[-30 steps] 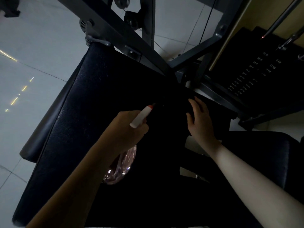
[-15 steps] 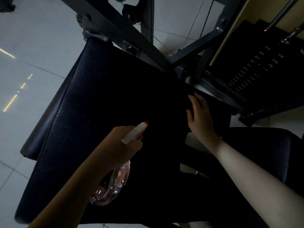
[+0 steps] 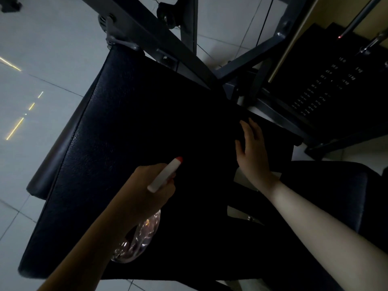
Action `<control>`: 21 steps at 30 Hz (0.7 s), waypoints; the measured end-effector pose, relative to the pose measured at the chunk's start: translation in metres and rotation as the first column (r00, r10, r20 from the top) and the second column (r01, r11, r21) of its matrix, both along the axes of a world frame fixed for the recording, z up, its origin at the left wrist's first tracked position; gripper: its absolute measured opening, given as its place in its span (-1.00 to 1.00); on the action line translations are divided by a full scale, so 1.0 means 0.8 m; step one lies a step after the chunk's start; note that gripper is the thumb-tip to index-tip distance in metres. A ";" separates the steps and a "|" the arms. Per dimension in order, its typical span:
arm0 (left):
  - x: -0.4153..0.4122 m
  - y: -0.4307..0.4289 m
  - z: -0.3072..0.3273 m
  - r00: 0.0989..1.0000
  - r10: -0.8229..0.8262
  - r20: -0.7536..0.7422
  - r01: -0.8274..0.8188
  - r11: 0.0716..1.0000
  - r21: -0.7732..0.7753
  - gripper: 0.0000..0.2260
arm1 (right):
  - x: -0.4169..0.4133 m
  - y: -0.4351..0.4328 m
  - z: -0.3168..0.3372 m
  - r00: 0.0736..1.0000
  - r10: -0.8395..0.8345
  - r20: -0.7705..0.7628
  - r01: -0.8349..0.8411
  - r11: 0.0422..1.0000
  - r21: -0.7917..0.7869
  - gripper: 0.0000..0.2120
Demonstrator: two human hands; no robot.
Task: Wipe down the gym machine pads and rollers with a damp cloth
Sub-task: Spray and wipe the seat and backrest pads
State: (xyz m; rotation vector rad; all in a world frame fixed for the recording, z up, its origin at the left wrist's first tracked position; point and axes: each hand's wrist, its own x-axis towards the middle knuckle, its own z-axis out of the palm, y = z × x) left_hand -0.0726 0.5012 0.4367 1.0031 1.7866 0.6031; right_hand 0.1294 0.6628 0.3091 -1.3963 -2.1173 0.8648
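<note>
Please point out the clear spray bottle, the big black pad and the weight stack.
Clear plastic spray bottle (image 3: 164, 175): head view, white nozzle.
Large black padded cushion (image 3: 136, 122): head view, bare top surface.
Black numbered weight stack (image 3: 327, 87): head view, front face.

spray bottle (image 3: 161, 181) over pad (image 3: 130, 131), weight stack (image 3: 327, 87) right

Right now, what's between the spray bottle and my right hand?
Only dark pad surface lies between the spray bottle and the right hand in the head view.

left hand (image 3: 144, 185) curls round a spray bottle (image 3: 165, 175), forearm reaching in from below; right hand (image 3: 253, 152) lies flat, fingers straight, arm extended forward.
</note>
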 end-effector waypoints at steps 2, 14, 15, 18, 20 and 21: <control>0.002 0.001 0.003 0.999 0.035 0.006 -0.035 0.999 0.017 -0.74 | 0.006 0.013 0.000 0.998 0.064 0.030 -0.065 0.997 0.035 -0.53; 0.001 0.003 0.000 0.992 0.127 -0.028 -0.126 0.992 0.030 -0.75 | -0.080 0.011 0.015 0.994 0.074 -0.074 -0.070 0.996 0.058 -0.55; 0.001 0.003 0.000 0.991 0.130 -0.026 -0.129 0.991 0.030 -0.74 | -0.064 0.005 0.014 0.982 0.183 -0.055 -0.178 0.981 0.079 -0.55; 0.000 0.002 0.003 0.992 0.123 -0.019 -0.122 0.992 0.031 -0.78 | -0.033 0.019 0.011 0.969 0.247 -0.002 -0.247 0.968 0.053 -0.56; -0.001 0.001 0.003 0.992 0.125 -0.017 -0.124 0.992 0.032 -0.80 | -0.047 0.034 0.012 0.994 0.109 -0.007 -0.109 0.994 0.026 -0.57; -0.001 0.000 0.003 0.992 0.126 -0.009 -0.126 0.992 0.032 -0.81 | -0.063 0.041 0.014 1.000 0.015 -0.021 -0.015 1.000 0.014 -0.58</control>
